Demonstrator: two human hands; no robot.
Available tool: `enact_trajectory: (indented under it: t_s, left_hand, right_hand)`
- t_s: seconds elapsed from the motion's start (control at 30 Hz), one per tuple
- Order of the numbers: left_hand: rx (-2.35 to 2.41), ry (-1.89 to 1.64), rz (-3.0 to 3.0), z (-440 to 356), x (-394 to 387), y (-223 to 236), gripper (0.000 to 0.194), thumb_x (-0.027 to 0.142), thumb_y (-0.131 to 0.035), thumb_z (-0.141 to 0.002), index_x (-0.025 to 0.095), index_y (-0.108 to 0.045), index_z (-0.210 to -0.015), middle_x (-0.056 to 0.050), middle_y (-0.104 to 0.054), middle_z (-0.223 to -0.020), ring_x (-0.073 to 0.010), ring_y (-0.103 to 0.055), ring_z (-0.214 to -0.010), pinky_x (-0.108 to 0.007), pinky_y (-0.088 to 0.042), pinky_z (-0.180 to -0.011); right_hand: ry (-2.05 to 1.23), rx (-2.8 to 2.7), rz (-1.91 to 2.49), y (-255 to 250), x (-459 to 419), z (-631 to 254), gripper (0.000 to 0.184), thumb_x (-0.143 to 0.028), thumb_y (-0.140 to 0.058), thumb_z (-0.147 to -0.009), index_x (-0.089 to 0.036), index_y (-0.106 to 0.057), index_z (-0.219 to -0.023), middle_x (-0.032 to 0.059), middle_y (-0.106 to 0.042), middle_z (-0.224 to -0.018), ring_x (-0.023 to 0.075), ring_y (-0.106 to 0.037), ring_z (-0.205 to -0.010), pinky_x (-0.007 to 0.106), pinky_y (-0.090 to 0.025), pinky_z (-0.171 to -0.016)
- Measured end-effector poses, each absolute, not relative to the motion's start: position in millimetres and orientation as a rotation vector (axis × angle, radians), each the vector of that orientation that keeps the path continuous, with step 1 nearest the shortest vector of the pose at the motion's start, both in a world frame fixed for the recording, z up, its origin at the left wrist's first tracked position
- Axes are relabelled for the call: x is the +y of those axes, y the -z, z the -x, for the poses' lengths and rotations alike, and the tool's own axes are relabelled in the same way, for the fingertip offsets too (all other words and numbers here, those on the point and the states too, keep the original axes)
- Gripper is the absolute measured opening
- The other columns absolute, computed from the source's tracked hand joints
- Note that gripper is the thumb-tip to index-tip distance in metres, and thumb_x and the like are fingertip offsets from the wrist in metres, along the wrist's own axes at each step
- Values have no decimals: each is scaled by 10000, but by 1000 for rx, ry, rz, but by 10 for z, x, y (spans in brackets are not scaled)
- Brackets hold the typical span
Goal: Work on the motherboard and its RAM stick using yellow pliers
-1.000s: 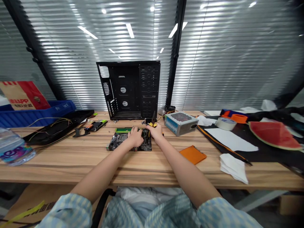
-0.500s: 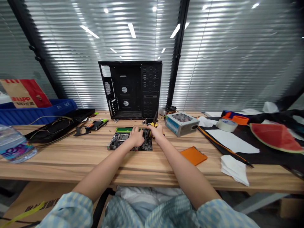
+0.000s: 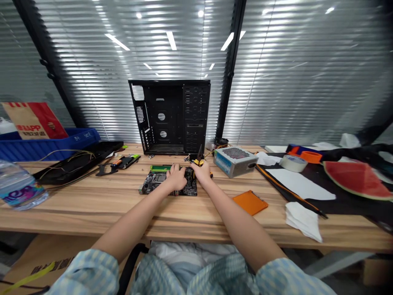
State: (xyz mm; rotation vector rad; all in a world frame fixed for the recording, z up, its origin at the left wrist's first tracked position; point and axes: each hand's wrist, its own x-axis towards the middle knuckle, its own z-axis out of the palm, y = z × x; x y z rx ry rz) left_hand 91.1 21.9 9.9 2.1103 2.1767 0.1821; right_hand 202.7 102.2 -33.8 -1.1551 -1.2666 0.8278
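Black motherboard [image 3: 156,183] lies flat on the striped wood worktop [image 3: 92,209] directly under the left grip [image 3: 177,178], its hold hidden, while the right grip [image 3: 202,172] closes narrowly around yellow-handled pliers [image 3: 199,162] at the board's far edge.

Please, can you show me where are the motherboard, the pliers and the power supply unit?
motherboard [image 3: 151,185], head view, on its left part.
pliers [image 3: 199,162], head view, on the yellow handle.
power supply unit [image 3: 235,153], head view, on the top vent grille.
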Motion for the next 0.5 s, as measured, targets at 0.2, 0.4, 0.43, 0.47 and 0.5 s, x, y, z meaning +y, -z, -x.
enact_trajectory:
  t_s: [0.2,0.4,0.43,0.47,0.5]
  left_hand:
    - [2164,-262,-2054,-850,252,-159,519,216,-420,-788,245,-478,-1303,-125,-345,-1482,-309,-290,-1402,-548,-289,-1103]
    - [2179,-402,-2018,-611,357,-245,505,275,-409,-818,269,-480,-1318,-79,-425,-1432,-286,-395,-1325,-468,-342,-1080]
    - [2224,-412,-2017,-583,361,-245,506,273,-408,-818,267,-476,-1320,-85,-428,-1425,-293,-406,-1312,-476,-343,-1075]
    - [2276,-409,-2022,-566,359,-239,514,264,-410,-815,262,-468,-1325,-96,-424,-1422,-302,-409,-1304,-492,-338,-1071]
    - [2326,-394,-2035,-559,353,-228,527,251,-413,-809,254,-458,-1334,-110,-410,-1428,-313,-397,-1309,-511,-324,-1073]
  right_hand:
    - [-822,-1290,1151,323,1007,-2013,216,-353,-654,-573,-217,-536,-694,-12,-619,-705,157,-535,-653,254,-397,-624]
    - [-788,-1353,1142,277,961,-2003,217,-347,-639,-567,-213,-536,-703,-24,-598,-697,146,-513,-637,250,-384,-618]
    - [-784,-1361,1138,271,953,-2002,218,-350,-638,-568,-213,-532,-701,-27,-592,-689,144,-508,-634,249,-381,-616]
    - [-782,-1367,1133,267,944,-2001,218,-352,-638,-570,-213,-529,-696,-29,-585,-680,143,-504,-631,248,-379,-615]
    - [-779,-1372,1128,263,937,-2000,214,-353,-636,-573,-213,-526,-692,-31,-580,-672,143,-501,-628,248,-376,-612]
